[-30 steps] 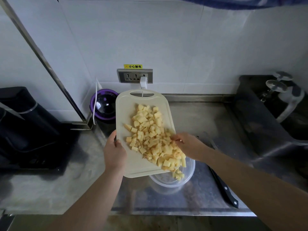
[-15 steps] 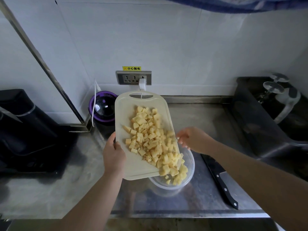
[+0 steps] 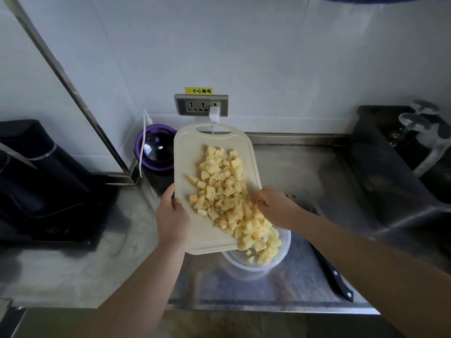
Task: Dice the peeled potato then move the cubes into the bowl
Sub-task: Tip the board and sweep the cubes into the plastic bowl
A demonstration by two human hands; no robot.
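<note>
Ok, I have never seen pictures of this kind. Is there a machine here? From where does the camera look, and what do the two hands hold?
There is no machine: these are a person's two bare hands. The camera sits on the person's head and looks forward and down. The left hand grips the side of a cutting board, tilted over a clear bowl on a steel counter. The right hand, relaxed, lies on the potato cubes near the low edge; some cubes are already in the bowl. A knife lies on the counter to the right.
</note>
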